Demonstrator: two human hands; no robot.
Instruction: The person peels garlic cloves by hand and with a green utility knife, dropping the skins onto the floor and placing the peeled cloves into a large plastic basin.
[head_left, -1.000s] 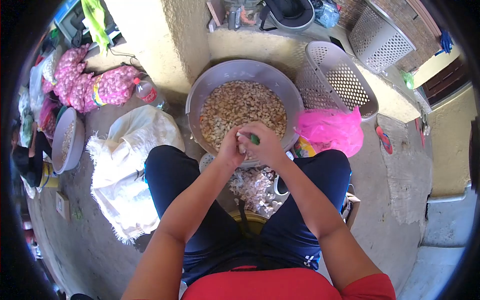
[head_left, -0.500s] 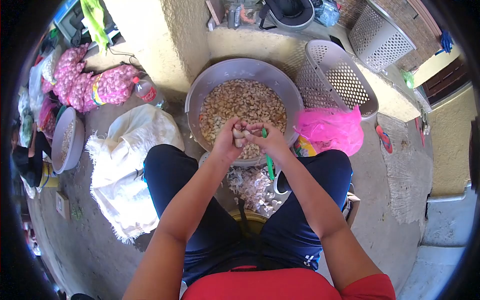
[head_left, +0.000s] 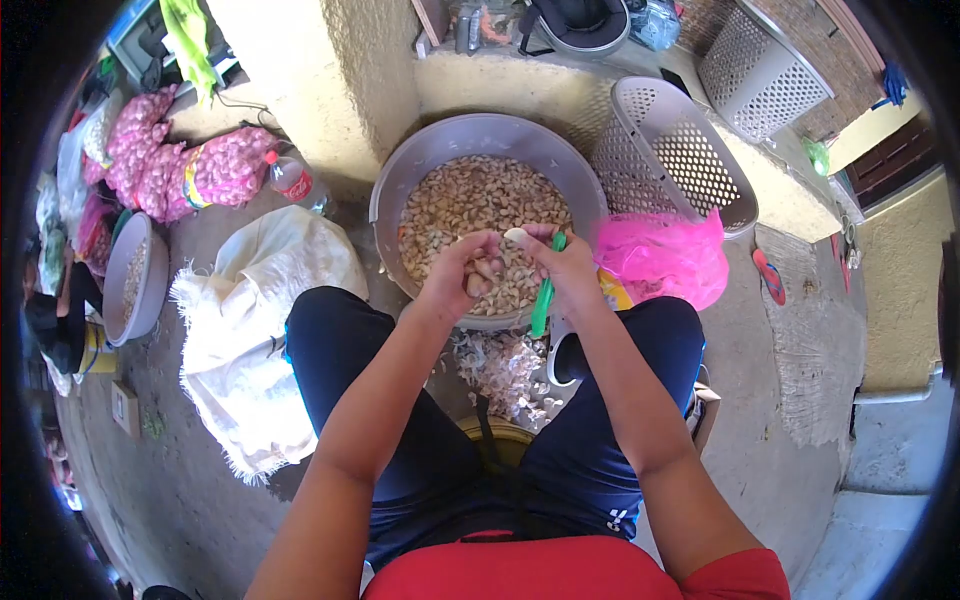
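Over the near part of a wide grey basin [head_left: 480, 128], my left hand [head_left: 458, 272] is closed around a few garlic cloves [head_left: 487, 270]. Just beside it, my right hand [head_left: 568, 270] pinches a pale peeled garlic clove [head_left: 516, 235] between thumb and finger. That same hand also grips a slim green knife [head_left: 542, 308], pointing downward across the palm; its blade cannot be made out. Inside the basin, many peeled garlic cloves [head_left: 480, 195] lie in what looks like water. Papery garlic skins [head_left: 505, 375] are heaped on the floor between my legs.
Beside the basin sit a pink plastic bag [head_left: 665, 262] and a perforated grey basket [head_left: 640, 150]. To the left are a white woven sack [head_left: 265, 330], a soda bottle [head_left: 290, 182], pink net bags of garlic [head_left: 235, 168] and a smaller basin [head_left: 155, 290].
My hands have moved apart. The right hand has shifted slightly right and up with a pale clove at its fingertips, while the left keeps its cloves.
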